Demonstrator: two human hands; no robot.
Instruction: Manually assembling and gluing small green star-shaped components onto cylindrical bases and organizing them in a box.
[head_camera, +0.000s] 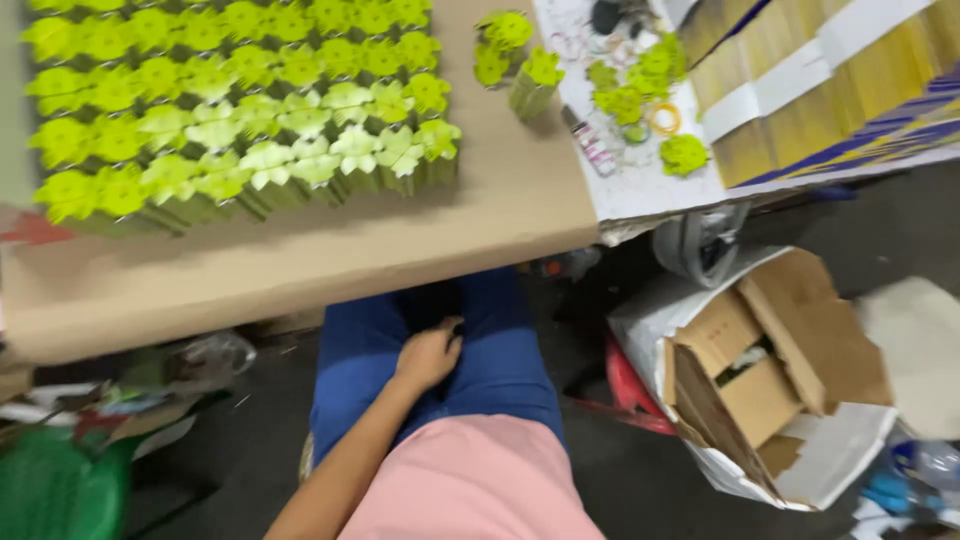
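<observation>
My left hand (428, 356) rests on my lap, on blue trousers (500, 360), with its fingers curled in and nothing visible in it. My right hand is out of view. Above my knees lies a brown cardboard sheet (400, 240). On it stand tight rows of yellow-green flower-shaped paper pieces (250, 100). A few loose ones (507, 40) stand apart at the sheet's far right.
A white tabletop (640, 190) to the right holds more green pieces, an orange rubber band (664, 118) and a small bottle (593, 142). Banded yellow stacks (830, 70) lie beyond. On the floor at right are an open cardboard box (760, 370) and something red (628, 385); green clutter (50, 490) is lower left.
</observation>
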